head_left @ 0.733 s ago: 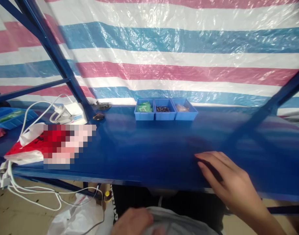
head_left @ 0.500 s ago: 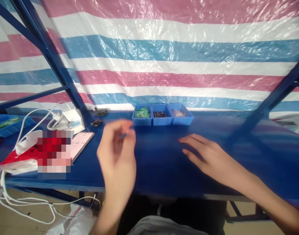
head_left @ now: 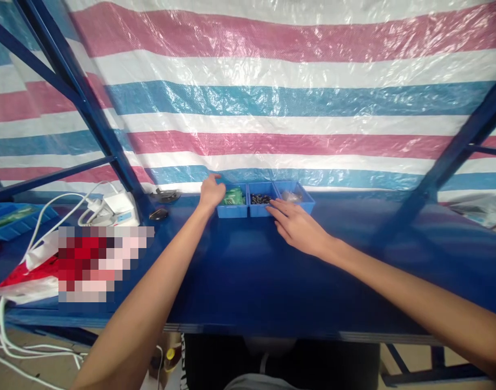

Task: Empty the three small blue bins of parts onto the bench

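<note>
Three small blue bins stand side by side at the back of the blue table. The left bin (head_left: 232, 212) holds green packets (head_left: 234, 196), the middle bin (head_left: 259, 210) small dark parts (head_left: 260, 199), the right bin (head_left: 308, 206) something in clear plastic (head_left: 292, 196). At the left bin's outer side is my left hand (head_left: 212, 193), its fingers partly curled; whether it grips the bin's edge is unclear. My right hand (head_left: 297, 223), fingers spread, lies at the front of the middle and right bins, with nothing seen in it.
On the left are a white power strip (head_left: 124, 210) with cables, a red and white bag (head_left: 28, 276), a dark mouse-like object (head_left: 158, 214) and a black item (head_left: 167, 195). Another blue bin (head_left: 16, 223) sits far left. Blue frame posts rise on both sides.
Both hands have moved forward to the bins, my left hand to their left side and my right hand to their front. The bins appear slightly lower and further left in view.
</note>
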`<control>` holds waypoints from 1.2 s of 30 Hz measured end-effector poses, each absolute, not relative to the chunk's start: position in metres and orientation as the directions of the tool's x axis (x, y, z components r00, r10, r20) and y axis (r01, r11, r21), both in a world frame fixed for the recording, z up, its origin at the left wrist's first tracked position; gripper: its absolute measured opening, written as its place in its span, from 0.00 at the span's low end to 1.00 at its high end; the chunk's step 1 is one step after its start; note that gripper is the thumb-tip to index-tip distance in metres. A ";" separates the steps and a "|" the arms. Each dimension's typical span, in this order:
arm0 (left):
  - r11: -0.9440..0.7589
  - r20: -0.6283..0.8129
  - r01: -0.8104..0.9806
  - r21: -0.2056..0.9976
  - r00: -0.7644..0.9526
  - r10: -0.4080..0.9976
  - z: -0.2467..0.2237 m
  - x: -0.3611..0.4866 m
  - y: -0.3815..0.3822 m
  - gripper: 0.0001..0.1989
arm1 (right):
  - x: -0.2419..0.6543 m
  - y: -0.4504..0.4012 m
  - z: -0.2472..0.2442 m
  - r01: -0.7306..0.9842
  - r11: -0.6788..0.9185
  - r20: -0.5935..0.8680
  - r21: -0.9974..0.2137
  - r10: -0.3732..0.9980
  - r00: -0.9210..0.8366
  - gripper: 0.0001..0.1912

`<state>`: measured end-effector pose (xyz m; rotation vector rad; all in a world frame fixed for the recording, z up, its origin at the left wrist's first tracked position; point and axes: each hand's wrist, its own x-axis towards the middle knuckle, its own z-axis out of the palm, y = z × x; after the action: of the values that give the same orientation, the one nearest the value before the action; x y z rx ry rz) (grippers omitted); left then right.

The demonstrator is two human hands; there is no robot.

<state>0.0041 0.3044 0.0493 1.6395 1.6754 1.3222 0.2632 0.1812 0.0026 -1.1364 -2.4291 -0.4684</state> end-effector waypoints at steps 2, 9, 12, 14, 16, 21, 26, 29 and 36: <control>-0.154 0.254 0.472 0.868 -0.155 0.955 0.036 0.000 0.312 0.28 | 0.263 0.181 0.001 0.783 0.605 0.497 0.145 0.639 -0.587 0.26; -0.092 0.105 0.297 0.950 -0.029 0.994 0.023 0.000 0.309 0.39 | 0.243 0.192 0.007 0.716 0.661 0.484 0.226 0.561 -0.671 0.27; -0.046 0.054 0.269 0.962 -0.020 0.998 0.026 -0.004 0.304 0.44 | 0.223 0.202 0.012 0.684 0.691 0.485 0.232 0.528 -0.697 0.28; -0.023 0.034 0.270 0.963 -0.035 0.999 0.029 -0.010 0.302 0.45 | 0.207 0.208 0.014 0.664 0.711 0.478 0.231 0.512 -0.714 0.28; -0.003 0.024 0.287 0.958 -0.071 0.997 0.033 -0.016 0.302 0.42 | 0.193 0.213 0.013 0.644 0.729 0.455 0.231 0.504 -0.734 0.27; -0.032 0.074 0.374 0.927 -0.098 0.992 0.033 -0.025 0.305 0.30 | 0.180 0.215 0.004 0.634 0.752 0.439 0.182 0.515 -0.736 0.27; -0.089 0.129 0.478 0.874 -0.053 0.990 0.023 -0.026 0.312 0.16 | 0.189 0.205 0.004 0.558 0.829 0.521 0.031 0.463 -0.717 0.23; -0.084 0.148 0.562 0.823 -0.070 0.986 0.023 -0.029 0.312 0.14 | 0.192 0.192 0.014 0.556 0.828 0.535 -0.070 0.501 -0.680 0.17; -0.090 0.059 0.571 0.816 0.072 0.996 0.042 -0.030 0.293 0.25 | 0.187 0.176 0.031 0.611 0.778 0.529 -0.148 0.584 -0.615 0.19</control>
<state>-0.0296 0.2925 0.0419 1.7323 1.5624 0.8747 0.1866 0.1760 0.0310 -0.8891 -2.4014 -0.0624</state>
